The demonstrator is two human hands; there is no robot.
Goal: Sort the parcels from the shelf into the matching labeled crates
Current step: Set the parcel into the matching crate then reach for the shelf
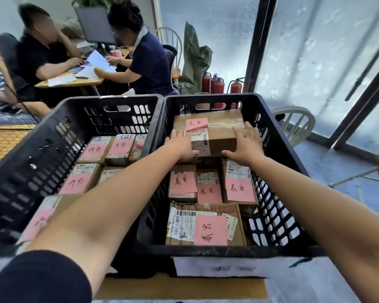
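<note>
Start left of the right crate [208, 97]: the left crate [42, 136] stands touching it, wall against wall, and it holds a layer of brown boxes [92, 152] with pink handwritten notes on top. Now across the shared wall and into the right crate. Your left hand [181, 147] is at the far end in there, fingers stretched up along the left side of the big parcel [219, 138], thumb lying along its near lower edge. The parcel sits at the crate's far end, raised over the lower parcels [206, 224], with a pink note [196, 124] and a printed label on its upper face. On to your right hand [244, 147]: fingers spread wide and straight, pressed on the parcel's right side, thumb pointing in under the near edge. So the box is held between two flat hands, neither curled round it. Behind the crate stand red fire extinguishers [218, 85]; to its right, a pale chair [295, 123].
</note>
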